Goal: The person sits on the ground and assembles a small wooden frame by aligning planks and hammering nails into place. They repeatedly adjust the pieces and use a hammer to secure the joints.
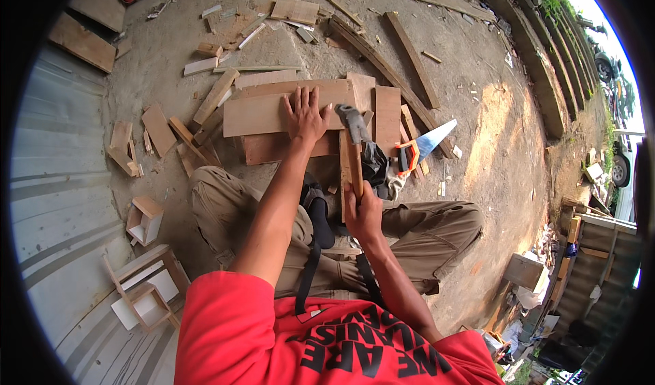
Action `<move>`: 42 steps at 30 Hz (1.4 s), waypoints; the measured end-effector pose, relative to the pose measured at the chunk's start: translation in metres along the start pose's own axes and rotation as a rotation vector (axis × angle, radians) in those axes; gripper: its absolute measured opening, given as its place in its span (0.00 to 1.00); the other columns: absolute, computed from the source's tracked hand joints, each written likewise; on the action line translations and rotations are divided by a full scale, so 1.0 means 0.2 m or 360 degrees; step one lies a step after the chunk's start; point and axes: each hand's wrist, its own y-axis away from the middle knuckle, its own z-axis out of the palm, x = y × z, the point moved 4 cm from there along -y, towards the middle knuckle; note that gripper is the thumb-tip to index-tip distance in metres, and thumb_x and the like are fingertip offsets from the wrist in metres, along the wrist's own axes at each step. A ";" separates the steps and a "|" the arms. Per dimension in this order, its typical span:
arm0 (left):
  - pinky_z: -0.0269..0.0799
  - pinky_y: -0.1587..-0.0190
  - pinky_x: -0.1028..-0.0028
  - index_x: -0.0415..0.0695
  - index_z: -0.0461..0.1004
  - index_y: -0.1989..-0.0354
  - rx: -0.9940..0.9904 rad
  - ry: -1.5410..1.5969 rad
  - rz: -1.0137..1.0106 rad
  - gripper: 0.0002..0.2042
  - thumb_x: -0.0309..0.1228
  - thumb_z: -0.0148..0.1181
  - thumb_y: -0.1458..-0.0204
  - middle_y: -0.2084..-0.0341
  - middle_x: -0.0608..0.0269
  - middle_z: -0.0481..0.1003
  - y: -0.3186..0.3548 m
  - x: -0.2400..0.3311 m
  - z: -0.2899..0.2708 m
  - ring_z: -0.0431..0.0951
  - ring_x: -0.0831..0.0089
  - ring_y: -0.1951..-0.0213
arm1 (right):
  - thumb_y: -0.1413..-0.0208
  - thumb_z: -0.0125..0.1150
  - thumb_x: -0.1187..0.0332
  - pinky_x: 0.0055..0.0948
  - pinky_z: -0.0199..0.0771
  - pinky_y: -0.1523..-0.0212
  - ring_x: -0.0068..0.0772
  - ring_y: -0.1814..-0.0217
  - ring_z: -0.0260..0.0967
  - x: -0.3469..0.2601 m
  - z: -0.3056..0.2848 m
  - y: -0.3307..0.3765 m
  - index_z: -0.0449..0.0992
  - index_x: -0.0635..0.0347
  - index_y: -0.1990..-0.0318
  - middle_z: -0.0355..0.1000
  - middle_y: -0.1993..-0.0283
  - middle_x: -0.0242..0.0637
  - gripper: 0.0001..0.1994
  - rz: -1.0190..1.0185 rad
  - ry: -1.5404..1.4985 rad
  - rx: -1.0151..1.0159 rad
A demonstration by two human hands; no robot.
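My left hand (306, 117) lies flat with fingers spread on a wide wooden board (256, 115), pressing near its right half. Under and in front of that board sits another reddish-brown board (266, 149). A claw hammer (354, 136) is in my right hand (364, 211), its wooden handle gripped low and its metal head up beside the board's right end. Below the hammer a narrow upright piece of wood (344, 170) runs toward my lap. Whether the hammer head touches the board I cannot tell.
An orange-handled handsaw (417, 147) lies right of the boards, next to a dark plastic bag (374, 164). Long planks (412, 59) and offcuts litter the ground ahead. Small wooden box frames (144, 220) stand at the left by a metal sheet wall (61, 201).
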 end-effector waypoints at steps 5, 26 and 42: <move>0.31 0.27 0.43 0.46 0.59 0.30 -0.0043 -0.0035 0.0020 0.34 0.56 0.42 0.38 0.31 0.52 0.58 0.01 -0.02 -0.01 0.50 0.55 0.27 | 0.39 0.58 0.73 0.42 0.69 0.77 0.60 0.74 0.73 -0.12 -0.06 -0.11 0.67 0.64 0.64 0.69 0.79 0.51 0.06 -0.0449 -0.0052 0.0184; 0.30 0.26 0.43 0.46 0.60 0.30 0.0023 0.0028 0.0003 0.33 0.55 0.42 0.37 0.31 0.53 0.59 -0.02 0.03 0.01 0.50 0.57 0.27 | 0.36 0.56 0.68 0.43 0.68 0.75 0.62 0.69 0.74 0.53 0.13 -0.07 0.70 0.65 0.63 0.71 0.76 0.57 0.09 0.0144 0.0219 0.0021; 0.33 0.27 0.41 0.46 0.60 0.31 0.0048 0.0058 0.0018 0.31 0.52 0.45 0.38 0.32 0.53 0.60 0.03 0.03 0.02 0.52 0.55 0.28 | 0.37 0.56 0.68 0.50 0.70 0.72 0.66 0.67 0.73 0.42 0.15 -0.03 0.71 0.68 0.64 0.71 0.75 0.60 0.10 0.0295 0.0171 0.0008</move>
